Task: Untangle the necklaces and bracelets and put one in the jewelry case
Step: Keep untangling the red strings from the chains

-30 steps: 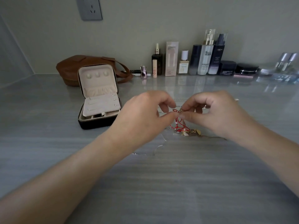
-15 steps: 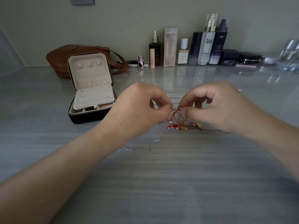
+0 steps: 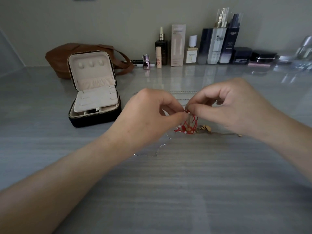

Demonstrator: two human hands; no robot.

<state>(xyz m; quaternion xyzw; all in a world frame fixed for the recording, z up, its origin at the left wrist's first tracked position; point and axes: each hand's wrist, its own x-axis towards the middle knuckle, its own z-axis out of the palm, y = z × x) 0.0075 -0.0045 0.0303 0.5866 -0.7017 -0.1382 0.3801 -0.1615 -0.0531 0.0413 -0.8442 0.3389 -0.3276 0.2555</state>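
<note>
Two hands (image 3: 148,115) (image 3: 236,107), one red bracelet (image 3: 190,124), one case (image 3: 101,120)

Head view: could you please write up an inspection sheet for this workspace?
Surface: grey streaked table, glossy toward the back.
Job's things: red cord bracelet held up at one end, amid a silver chain and a gold piece; jewelry case open, to the left.
Clutter: brown bag, cosmetics bottles along the wall.
Hands: left hand and right hand both pinch the bracelet's top.
Cables: nothing seen.
Surroundings: plain wall.
</note>
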